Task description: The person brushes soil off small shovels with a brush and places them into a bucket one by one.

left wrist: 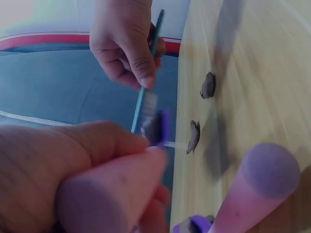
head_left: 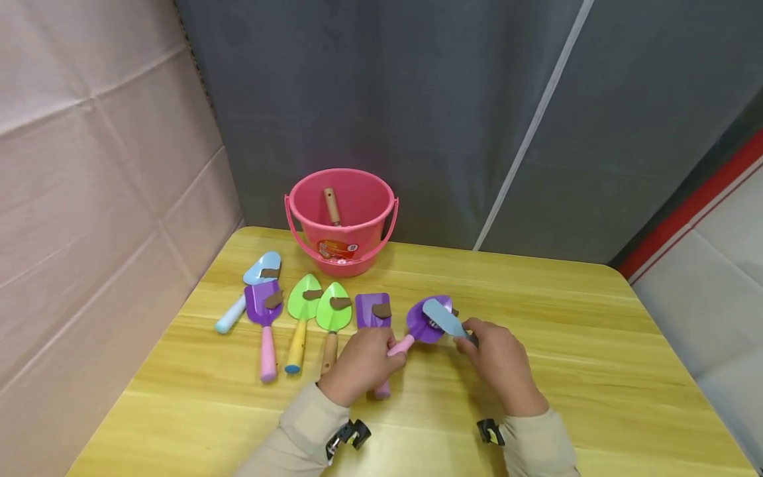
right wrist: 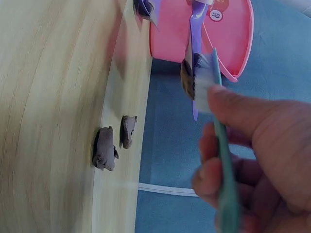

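My left hand (head_left: pixel 366 358) grips the pink handle (left wrist: pixel 112 189) of a purple hand trowel (head_left: pixel 415 322), held raised. The right hand (head_left: pixel 499 361) pinches a light blue brush (head_left: pixel 446 318) between thumb and fingers. Its pale bristles (right wrist: pixel 203 80) meet the trowel's blade, where a dark brown smear clings. Two brown lumps (right wrist: pixel 104 148) lie on the table below the hands, also seen in the left wrist view. Partly behind the left hand lies another purple shovel (head_left: pixel 366 306) with a brown piece on it.
Left of my hands on the wooden table (head_left: pixel 596 344) lie two green trowels (head_left: pixel 304 298), a purple shovel (head_left: pixel 256 305) and a blue trowel (head_left: pixel 256 268), each with a brown piece. Behind them stands a pink bucket (head_left: pixel 310 228) with a wooden handle (head_left: pixel 331 204) inside. A grey curtain (head_left: pixel 387 99) hangs behind.
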`<state>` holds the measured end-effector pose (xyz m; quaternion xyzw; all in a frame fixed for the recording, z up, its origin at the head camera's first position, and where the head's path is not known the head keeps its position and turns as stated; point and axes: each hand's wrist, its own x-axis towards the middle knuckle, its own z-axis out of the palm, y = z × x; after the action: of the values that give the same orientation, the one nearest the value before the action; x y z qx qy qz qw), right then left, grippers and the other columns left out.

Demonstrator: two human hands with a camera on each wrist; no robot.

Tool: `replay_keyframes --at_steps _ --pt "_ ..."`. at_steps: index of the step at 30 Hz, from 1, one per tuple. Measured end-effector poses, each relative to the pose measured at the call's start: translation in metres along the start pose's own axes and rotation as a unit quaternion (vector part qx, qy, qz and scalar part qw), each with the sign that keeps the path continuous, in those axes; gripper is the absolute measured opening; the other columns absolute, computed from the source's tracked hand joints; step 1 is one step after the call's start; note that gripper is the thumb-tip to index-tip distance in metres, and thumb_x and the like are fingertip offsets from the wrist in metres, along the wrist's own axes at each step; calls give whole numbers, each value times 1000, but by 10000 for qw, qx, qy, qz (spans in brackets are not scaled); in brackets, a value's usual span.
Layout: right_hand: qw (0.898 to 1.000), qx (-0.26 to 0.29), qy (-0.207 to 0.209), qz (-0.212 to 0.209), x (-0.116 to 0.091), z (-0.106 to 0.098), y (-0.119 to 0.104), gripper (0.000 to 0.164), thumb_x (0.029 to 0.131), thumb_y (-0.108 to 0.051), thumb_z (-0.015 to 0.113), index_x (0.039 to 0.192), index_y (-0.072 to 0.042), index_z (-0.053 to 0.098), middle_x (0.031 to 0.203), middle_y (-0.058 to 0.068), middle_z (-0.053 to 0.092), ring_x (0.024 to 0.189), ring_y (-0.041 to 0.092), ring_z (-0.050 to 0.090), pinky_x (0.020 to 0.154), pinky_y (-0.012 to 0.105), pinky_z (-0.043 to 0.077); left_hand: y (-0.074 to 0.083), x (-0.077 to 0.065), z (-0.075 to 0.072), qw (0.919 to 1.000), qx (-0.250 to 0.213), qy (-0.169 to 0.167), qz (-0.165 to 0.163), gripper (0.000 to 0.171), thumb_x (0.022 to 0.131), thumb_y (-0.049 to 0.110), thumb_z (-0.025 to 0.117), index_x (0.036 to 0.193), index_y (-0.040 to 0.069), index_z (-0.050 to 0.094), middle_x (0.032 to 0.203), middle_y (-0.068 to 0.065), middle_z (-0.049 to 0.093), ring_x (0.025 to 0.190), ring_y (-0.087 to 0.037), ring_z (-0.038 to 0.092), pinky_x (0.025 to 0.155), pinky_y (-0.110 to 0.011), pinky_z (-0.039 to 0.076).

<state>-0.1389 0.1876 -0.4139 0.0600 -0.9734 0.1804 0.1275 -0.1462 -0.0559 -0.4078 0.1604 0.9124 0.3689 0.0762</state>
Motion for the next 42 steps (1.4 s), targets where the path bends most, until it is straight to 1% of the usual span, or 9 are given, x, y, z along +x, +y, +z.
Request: replay_keyframes --at_steps 5,10,13,18,23,27,30,37,42 --pt "9971 -220 632 376 0 -9 17 19 87 -15 76 91 -2 64 69 7 60 56 23 51 47 41 41 -3 -2 -4 9999 -78 151 24 20 85 19 72 70 14 58 57 5 53 48 -10 50 46 -27 42" --pt "9976 132 548 391 1 -10 17 24 88 -15 75 102 2 67 73 9 63 58 22 52 51 38 42 -2 -1 -6 9998 -103 186 -23 19 84 19 72 71 13 59 58 5 52 49 -9 48 44 -26 39" --pt "9966 173 748 302 1 -7 12 24 87 -14 76 101 3 69 74 9 64 58 21 51 52 37 42 -1 -1 -5 9998 -155 101 -59 18 83 19 72 71 13 59 58 5 54 49 -10 49 44 -27 40" --pt "9945 345 963 -236 0 -2 0 21 86 -13 77 100 2 70 76 8 65 60 20 53 55 38 46 -3 -1 -4 9999 -2 137 -80 18 83 18 72 71 13 60 60 4 54 50 -10 50 46 -28 41" --pt "9940 401 469 -907 -2 7 -11 19 86 -15 79 99 -3 71 80 1 65 65 13 54 60 33 48 -3 -1 -4 9998 59 158 -55 18 83 19 72 71 14 59 60 4 54 49 -10 50 46 -28 41" --pt "9927 306 302 -1126 -5 12 -13 19 85 -15 80 99 -5 72 82 0 65 65 11 52 59 31 47 -2 0 -4 9999 50 151 -50 18 83 19 72 71 13 60 59 5 54 49 -10 50 45 -27 40" --pt "9946 235 363 -948 -3 11 -10 20 85 -15 80 99 -4 72 82 2 66 65 14 54 59 34 48 -2 -1 -5 9999 30 146 -37 17 83 19 73 72 13 60 60 5 54 50 -10 49 45 -27 41" --pt "9985 201 504 -65 1 1 7 20 90 -13 73 103 2 68 82 11 66 66 24 56 60 44 49 -2 -3 -9 9997 114 226 -1 17 82 19 73 71 14 61 60 6 55 50 -10 50 47 -27 42" --pt "9972 317 671 36 2 -1 8 21 93 -10 70 105 6 66 86 17 68 67 27 58 61 44 50 -4 -3 -10 9997 112 214 -61 17 82 20 73 72 14 61 60 6 55 51 -10 49 47 -28 42"
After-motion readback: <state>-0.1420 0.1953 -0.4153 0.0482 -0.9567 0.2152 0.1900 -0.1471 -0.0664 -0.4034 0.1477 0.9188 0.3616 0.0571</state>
